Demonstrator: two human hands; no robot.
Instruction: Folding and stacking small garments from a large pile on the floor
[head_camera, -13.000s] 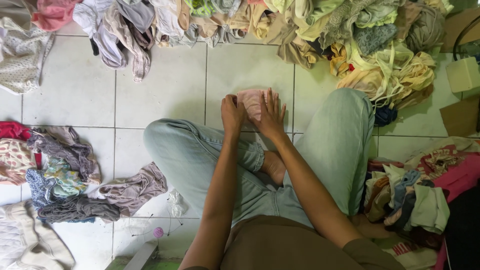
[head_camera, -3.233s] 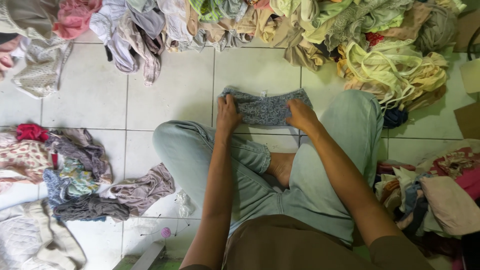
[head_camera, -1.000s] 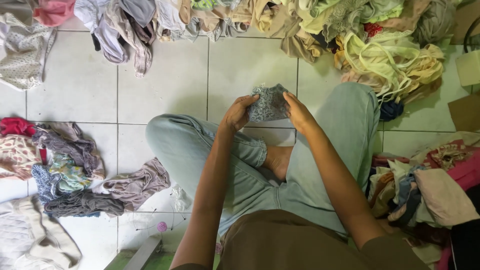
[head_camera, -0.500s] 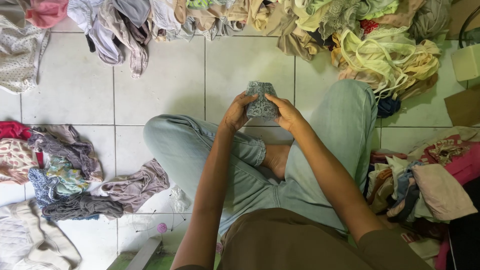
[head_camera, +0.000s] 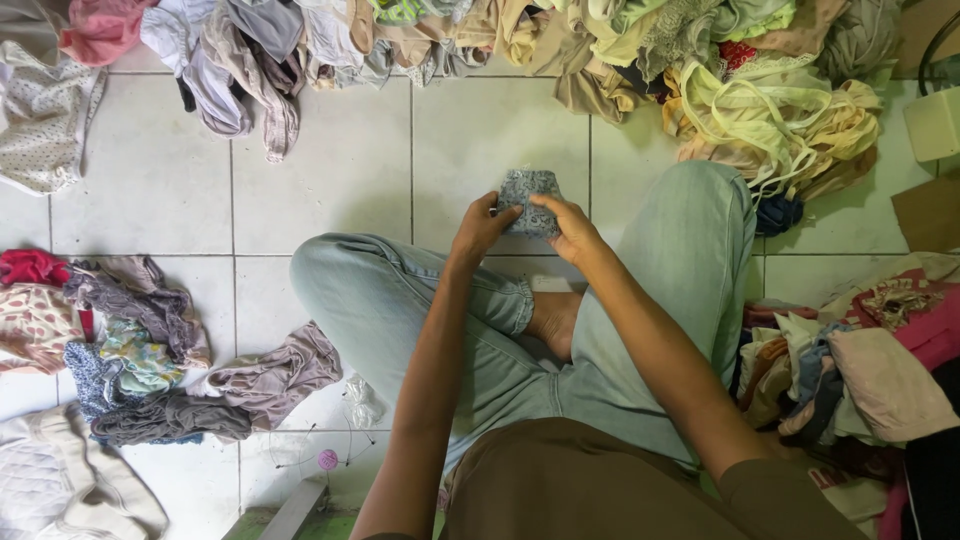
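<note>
Both hands, left hand (head_camera: 482, 226) and right hand (head_camera: 566, 226), pinched a small grey patterned cloth (head_camera: 528, 190) folded tight; probably mid-fold, one more tuck needed.

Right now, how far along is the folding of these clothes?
Looks done: a small group of garments lies at the person's left on the tiled floor, though not neatly stacked. In hand: the left hand and right hand pinch a small blue-grey patterned cloth, folded compact. Left: a big loose heap ahead and another pile at the right.
</note>
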